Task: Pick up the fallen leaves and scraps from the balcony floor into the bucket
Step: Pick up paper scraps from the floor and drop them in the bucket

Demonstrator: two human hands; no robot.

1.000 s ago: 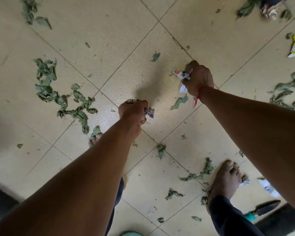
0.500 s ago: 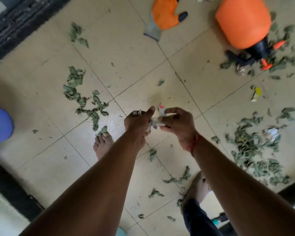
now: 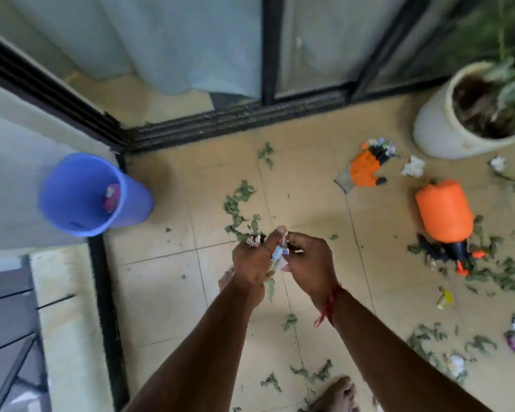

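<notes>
My left hand (image 3: 254, 261) and my right hand (image 3: 309, 264) meet in front of me, above the tiled floor. Between them they hold a bunch of paper scraps (image 3: 278, 252) and dry bits; the left grips the bunch with its thumb up, the right pinches the scraps from the other side. A blue bucket (image 3: 72, 209) stands at the left by the door corner, with some scraps inside. Green fallen leaves (image 3: 238, 200) lie scattered on the floor beyond my hands and in a thick patch of leaves (image 3: 506, 272) at the right.
An orange sprayer (image 3: 443, 215) lies on its side at the right, with an orange glove (image 3: 363, 171) behind it. A white plant pot (image 3: 446, 126) stands at the far right. Paper scraps (image 3: 412, 166) dot the floor. Sliding door tracks (image 3: 235, 120) run behind. My bare foot (image 3: 336, 394) is below.
My view has lifted from the floor toward the door, bringing the bucket, pot and sprayer into sight. My hands have come together and both now hold the scraps.
</notes>
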